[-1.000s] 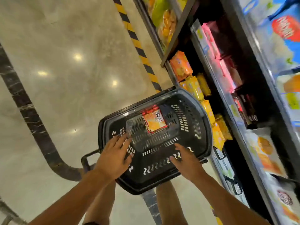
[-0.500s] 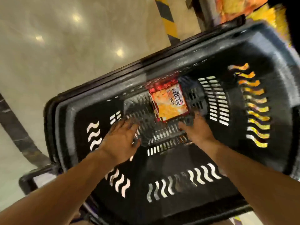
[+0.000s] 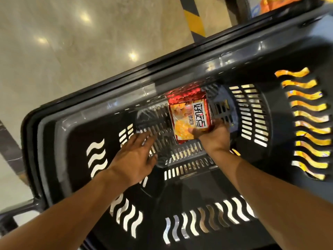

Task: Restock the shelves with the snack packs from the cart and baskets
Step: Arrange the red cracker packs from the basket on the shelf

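While both bare forearms reach down from the lower edge of the view, a black plastic basket [image 3: 59, 134] with slotted walls fills most of the scene. Its floor lies in the middle, and a single snack pack [image 3: 189, 114] sits there, just past centre toward 12 o'clock. The pack is red along its far edge and orange and yellow below, with dark lettering down its right side.

Coming in from 5 o'clock, the right hand [image 3: 214, 136] sits at the near right corner of the pack. Its thumb lies on the printed face and its fingers curl under the edge, so this grip is clamped on the pack.

Coming in from 7 o'clock, the left hand [image 3: 133, 159] is palm down over the basket floor, at 8 o'clock from the pack and just beside it. Its fingers are spread and nearly straight, so this grip is apart and holds nothing. Whether it touches the floor slots cannot be told.

Beyond the basket rim, a pale polished floor [image 3: 63, 42] with light glare shows toward 11 o'clock, and a yellow and black striped strip [image 3: 194, 22] runs at 12 o'clock.
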`<state>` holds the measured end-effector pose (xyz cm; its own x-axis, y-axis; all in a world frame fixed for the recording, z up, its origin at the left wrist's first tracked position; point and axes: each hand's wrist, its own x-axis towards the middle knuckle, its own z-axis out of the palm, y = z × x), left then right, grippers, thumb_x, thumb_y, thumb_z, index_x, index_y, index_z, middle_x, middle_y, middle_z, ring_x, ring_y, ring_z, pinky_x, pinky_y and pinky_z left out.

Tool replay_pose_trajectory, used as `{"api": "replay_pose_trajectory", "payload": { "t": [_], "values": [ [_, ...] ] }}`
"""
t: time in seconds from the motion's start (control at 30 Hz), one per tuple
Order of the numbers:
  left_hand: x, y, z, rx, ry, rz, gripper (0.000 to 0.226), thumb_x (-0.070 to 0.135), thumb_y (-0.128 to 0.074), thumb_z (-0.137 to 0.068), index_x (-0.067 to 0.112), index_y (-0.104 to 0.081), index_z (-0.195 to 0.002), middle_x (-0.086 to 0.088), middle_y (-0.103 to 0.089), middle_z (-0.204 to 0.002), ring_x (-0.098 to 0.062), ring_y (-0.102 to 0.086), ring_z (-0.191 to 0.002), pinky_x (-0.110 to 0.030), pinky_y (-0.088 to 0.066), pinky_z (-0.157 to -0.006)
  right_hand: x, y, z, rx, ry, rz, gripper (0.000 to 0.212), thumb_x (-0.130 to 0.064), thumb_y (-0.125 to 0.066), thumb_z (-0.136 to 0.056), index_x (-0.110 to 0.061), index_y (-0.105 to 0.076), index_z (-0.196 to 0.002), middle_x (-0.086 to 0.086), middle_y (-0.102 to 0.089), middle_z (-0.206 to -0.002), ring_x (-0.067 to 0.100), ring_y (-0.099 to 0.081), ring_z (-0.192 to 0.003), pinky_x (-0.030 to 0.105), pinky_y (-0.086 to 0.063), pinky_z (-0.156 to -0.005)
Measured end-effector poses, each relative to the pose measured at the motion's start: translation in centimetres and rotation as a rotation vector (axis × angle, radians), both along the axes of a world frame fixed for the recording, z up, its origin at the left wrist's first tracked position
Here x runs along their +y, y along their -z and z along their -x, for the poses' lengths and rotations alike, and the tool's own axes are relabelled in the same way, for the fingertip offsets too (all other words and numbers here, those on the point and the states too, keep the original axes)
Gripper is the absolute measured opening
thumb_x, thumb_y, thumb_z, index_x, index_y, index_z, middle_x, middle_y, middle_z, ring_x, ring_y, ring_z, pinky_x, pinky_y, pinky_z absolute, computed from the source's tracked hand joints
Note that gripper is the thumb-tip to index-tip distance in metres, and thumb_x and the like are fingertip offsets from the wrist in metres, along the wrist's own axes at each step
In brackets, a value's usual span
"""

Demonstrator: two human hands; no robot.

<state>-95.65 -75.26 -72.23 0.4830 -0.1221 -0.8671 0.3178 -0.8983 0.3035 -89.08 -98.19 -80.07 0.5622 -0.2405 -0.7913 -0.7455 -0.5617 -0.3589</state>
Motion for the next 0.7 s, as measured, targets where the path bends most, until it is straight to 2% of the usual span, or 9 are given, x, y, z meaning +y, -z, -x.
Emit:
{"api": "replay_pose_trajectory", "payload": {
  "t": [0.07,0.2,0.27,0.33,0.4,0.47,0.57,0.63,0.7],
  "values": [
    [0.1,-0.8,0.0,-0.015,-0.032,0.021,0.064,0.049,-0.044,-0.103,0.037,-0.016,-0.159,0.011,-0.013,-0.165,-0.015,-0.007,-0.153,-0.038,-0.019,-0.125,0.1,-1.8,0.7,0.038,-0.033,-0.020,0.039,-0.029,-0.091,-0.070,-0.026,-0.066,-0.100,-0.010,-0.068,-0.095,0.011,-0.064,-0.086,0.017,-0.045,-0.066],
    [0.3,-2.5,-0.4,0.021,-0.139,0.066,0.066,0.042,-0.055,-0.100,0.037,-0.023,-0.157,0.009,-0.020,-0.164,-0.017,-0.015,-0.152,-0.042,-0.026,-0.123,-0.1,-5.3,2.2,0.060,0.013,-0.127,0.036,-0.021,-0.089,-0.073,-0.021,-0.064,-0.099,-0.016,-0.066,-0.086,0.008,-0.064,-0.083,0.015,-0.041,-0.064],
    [0.2,-3.6,-1.0,0.038,-0.221,0.069,0.069,0.037,-0.061,-0.097,0.036,-0.025,-0.157,0.006,-0.025,-0.162,-0.019,-0.022,-0.151,-0.042,-0.031,-0.121,0.0,-6.9,3.0,0.101,0.026,-0.188,0.033,-0.016,-0.089,-0.073,-0.022,-0.063,-0.094,-0.011,-0.070,-0.087,0.010,-0.068,-0.086,0.020,-0.051,-0.072],
    [0.3,-4.6,-1.7,0.017,-0.347,0.110,0.071,0.030,-0.069,-0.093,0.037,-0.031,-0.153,0.007,-0.037,-0.155,-0.017,-0.036,-0.144,-0.040,-0.037,-0.117,0.3,-8.4,3.7,0.137,0.003,-0.251,0.037,-0.017,-0.091,-0.070,-0.027,-0.064,-0.093,-0.005,-0.075,-0.093,0.015,-0.072,-0.092,0.035,-0.058,-0.088],
    [0.4,-5.7,-2.3,-0.010,-0.487,0.187,0.071,0.023,-0.076,-0.088,0.040,-0.038,-0.147,0.016,-0.047,-0.143,-0.004,-0.045,-0.134,-0.034,-0.042,-0.113,0.6,-9.7,3.9,0.133,-0.079,-0.301,0.035,-0.022,-0.090,-0.072,-0.032,-0.064,-0.093,-0.006,-0.076,-0.095,0.012,-0.072,-0.093,0.036,-0.057,-0.090],
    [0.4,-6.8,-3.1,-0.007,-0.556,0.248,0.074,0.015,-0.081,-0.083,0.038,-0.041,-0.141,0.027,-0.050,-0.129,0.008,-0.048,-0.122,-0.021,-0.043,-0.105,1.0,-11.5,3.3,0.119,-0.194,-0.326,0.033,-0.024,-0.087,-0.077,-0.034,-0.063,-0.097,-0.009,-0.074,-0.095,0.005,-0.070,-0.091,0.027,-0.057,-0.085],
    [0.5,-8.5,-4.4,0.075,-0.594,0.334,0.089,-0.003,-0.080,-0.078,0.035,-0.035,-0.144,0.016,-0.059,-0.118,0.008,-0.058,-0.108,-0.013,-0.050,-0.088,1.2,-14.1,1.8,0.150,-0.271,-0.421,0.035,-0.023,-0.085,-0.080,-0.031,-0.065,-0.108,-0.011,-0.073,-0.096,0.000,-0.069,-0.089,0.021,-0.055,-0.082],
    [0.9,-9.0,-4.5,0.101,-0.589,0.343,0.095,-0.005,-0.082,-0.074,0.036,-0.033,-0.144,0.009,-0.063,-0.115,0.007,-0.061,-0.104,-0.018,-0.054,-0.088,1.3,-15.1,1.0,0.186,-0.293,-0.460,0.037,-0.026,-0.084,-0.081,-0.027,-0.067,-0.114,-0.010,-0.074,-0.100,0.003,-0.069,-0.092,0.023,-0.055,-0.085],
    [1.4,-9.0,-4.5,0.094,-0.578,0.339,0.097,0.003,-0.087,-0.069,0.038,-0.036,-0.143,0.009,-0.064,-0.119,-0.002,-0.060,-0.115,-0.037,-0.053,-0.101,1.2,-15.3,0.7,0.196,-0.300,-0.472,0.038,-0.027,-0.083,-0.082,-0.027,-0.067,-0.117,-0.009,-0.074,-0.104,0.003,-0.069,-0.095,0.028,-0.056,-0.090]
  ]
}}
